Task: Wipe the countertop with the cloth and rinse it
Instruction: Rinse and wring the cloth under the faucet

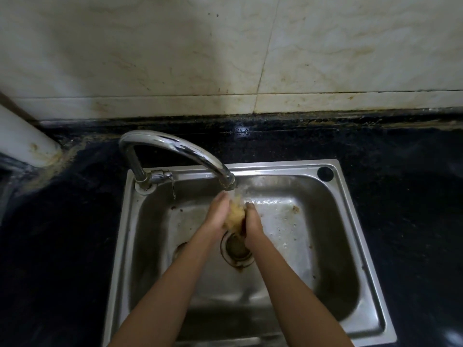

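Keep the crumpled yellowish cloth squeezed between your left hand and right hand, each grip holding it, under the curved chrome tap.

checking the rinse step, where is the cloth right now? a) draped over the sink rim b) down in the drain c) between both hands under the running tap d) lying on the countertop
c: the cloth is squeezed between the left hand and right hand, right under the tap spout where water runs over the sink.
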A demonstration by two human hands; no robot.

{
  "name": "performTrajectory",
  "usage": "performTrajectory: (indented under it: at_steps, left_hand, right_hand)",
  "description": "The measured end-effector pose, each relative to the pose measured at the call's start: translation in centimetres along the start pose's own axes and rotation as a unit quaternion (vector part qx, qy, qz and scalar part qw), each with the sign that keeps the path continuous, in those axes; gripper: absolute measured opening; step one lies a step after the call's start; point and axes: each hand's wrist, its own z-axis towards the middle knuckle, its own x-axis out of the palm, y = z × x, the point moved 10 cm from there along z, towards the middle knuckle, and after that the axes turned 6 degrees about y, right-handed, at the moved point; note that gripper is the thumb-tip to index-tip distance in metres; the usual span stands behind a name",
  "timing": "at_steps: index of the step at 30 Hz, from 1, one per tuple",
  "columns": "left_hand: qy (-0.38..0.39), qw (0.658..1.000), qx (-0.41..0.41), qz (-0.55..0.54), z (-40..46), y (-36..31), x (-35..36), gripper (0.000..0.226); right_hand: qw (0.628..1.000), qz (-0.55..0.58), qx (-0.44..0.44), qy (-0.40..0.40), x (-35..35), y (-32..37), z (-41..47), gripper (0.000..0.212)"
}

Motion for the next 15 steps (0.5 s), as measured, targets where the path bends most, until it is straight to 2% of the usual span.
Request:
performTrajectory:
  at_steps: [1, 3, 5, 8, 10, 12, 15]
  left_hand:
    - [0.024, 0.999, 0.008, -0.038, 0.0, -0.6, 0.3, 0.019]
    - [0.073, 0.994, 0.017, -0.074, 0.0, -1.4, 0.5, 0.019]
    - [0.081, 0.996, 0.028, -0.027, 0.1, -1.4, -0.6, 0.015]
    - [-0.055, 0.996, 0.043, 0.058, 0.7, -0.5, -5.1, 0.01]
    - [-0.127, 0.989, 0.024, 0.073, 0.4, 0.8, -7.7, 0.01]
    - [-0.078, 0.996, -0.03, 0.034, 0.6, 3.1, -7.3, 0.012]
    - [0.061, 0.99, -0.12, -0.038, -0.6, 5.4, -3.8, 0.031]
  right_hand:
    - [0.997, 0.045, 0.031, 0.047, 0.8, -1.1, 0.1, 0.05]
    - [0.991, 0.064, 0.051, 0.108, 1.7, -2.2, 0.0, 0.054]
    - [0.992, 0.037, 0.04, 0.114, 2.0, -1.9, -0.6, 0.048]
    - [0.993, -0.086, -0.021, 0.082, 2.0, 0.2, -1.3, 0.025]
    - [0.978, -0.169, -0.118, 0.038, 2.2, 2.8, -1.5, 0.014]
    - [0.953, -0.224, -0.206, 0.001, 2.6, 5.2, -2.4, 0.007]
    - [0.889, -0.341, -0.305, -0.014, 4.7, 7.3, -4.8, 0.008]
